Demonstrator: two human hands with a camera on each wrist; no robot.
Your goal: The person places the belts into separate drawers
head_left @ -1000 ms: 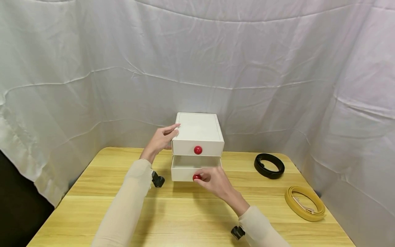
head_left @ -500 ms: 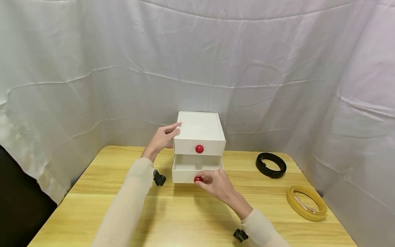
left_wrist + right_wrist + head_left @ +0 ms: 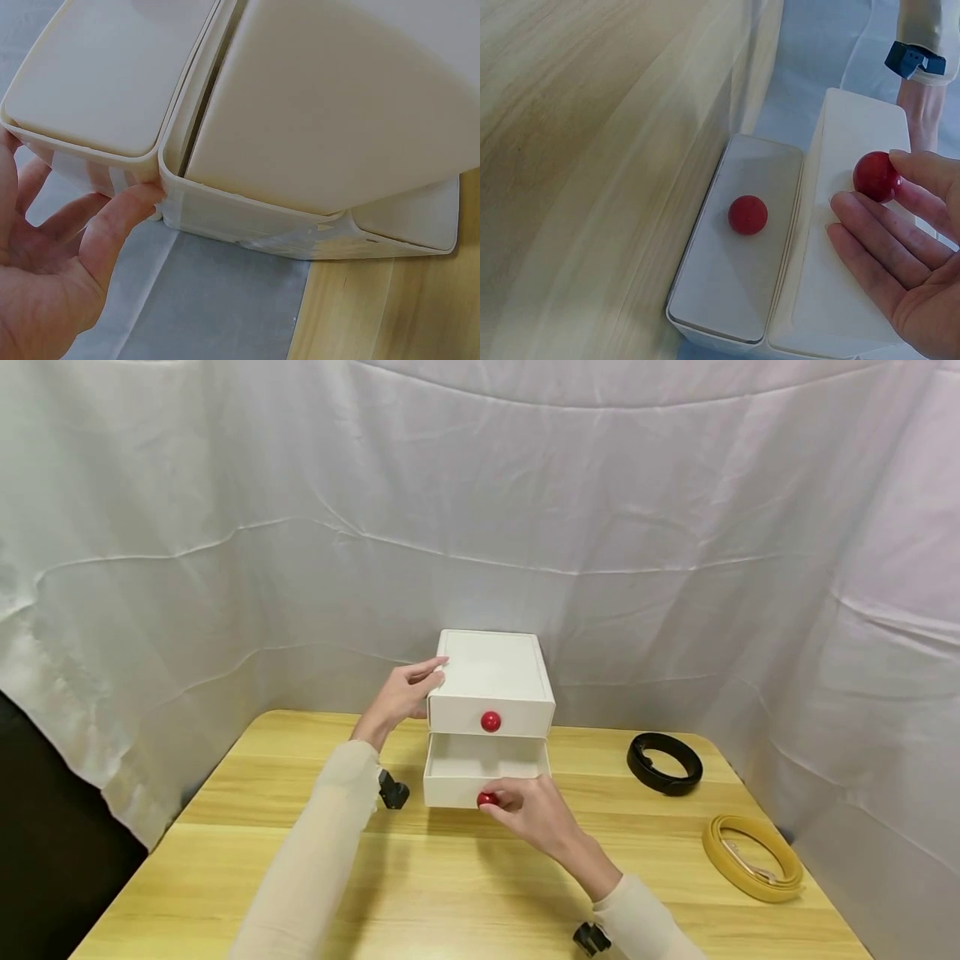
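Note:
A white two-drawer box (image 3: 491,664) stands at the table's middle back. Its top drawer is closed, with a red knob (image 3: 491,721) (image 3: 748,214). The lower drawer (image 3: 483,767) is pulled partly out, and what shows of its inside is bare. My right hand (image 3: 510,802) (image 3: 900,187) pinches the lower drawer's red knob (image 3: 486,798) (image 3: 876,176). My left hand (image 3: 420,681) (image 3: 90,232) rests with straight fingers against the box's upper left side (image 3: 247,210), its thumb (image 3: 120,217) touching a corner.
A coiled black belt (image 3: 664,762) lies right of the box. A coiled yellow belt (image 3: 752,857) lies nearer me by the table's right edge. White cloth (image 3: 225,527) hangs behind and beside the wooden table (image 3: 450,877).
The lower drawer has slid a little further out toward me with my right hand on its knob. My left hand stays against the box.

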